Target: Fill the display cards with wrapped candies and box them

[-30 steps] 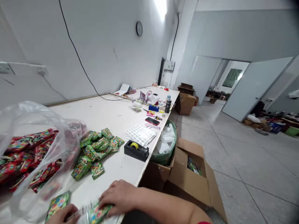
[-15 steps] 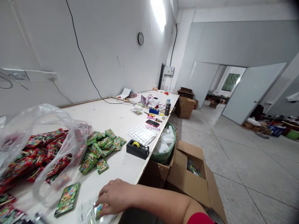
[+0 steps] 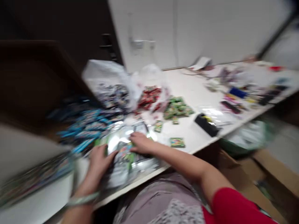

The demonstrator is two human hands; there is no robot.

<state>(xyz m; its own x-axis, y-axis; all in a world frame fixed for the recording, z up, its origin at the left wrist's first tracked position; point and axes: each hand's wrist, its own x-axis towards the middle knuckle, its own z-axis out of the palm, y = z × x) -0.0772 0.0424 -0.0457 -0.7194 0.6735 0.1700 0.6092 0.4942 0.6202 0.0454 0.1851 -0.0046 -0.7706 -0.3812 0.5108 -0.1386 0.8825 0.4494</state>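
Note:
The picture is smeared by fast head motion. Both my hands rest on a pile of shiny clear wrappers (image 3: 121, 168) at the near edge of the white table (image 3: 193, 90). My left hand (image 3: 99, 160) lies at the pile's left side, its fingers curled over the plastic. My right hand (image 3: 141, 142) presses on the top of the pile beside a green packet (image 3: 127, 155). Whether either hand grips anything is lost in the blur. A loose green packet (image 3: 177, 142) lies just right of my right hand.
Behind the hands lie heaps of blue packets (image 3: 88, 127), red packets (image 3: 149, 96) in a clear bag, and green packets (image 3: 177, 109). A black tape dispenser (image 3: 206, 124) stands near the table edge. Cardboard boxes (image 3: 268, 174) and a green bin (image 3: 247, 140) stand on the floor at right.
The view has swung sharply left and down. My left hand is back in sight on the wrappers, and the blue packets and a dark area at left have come into view.

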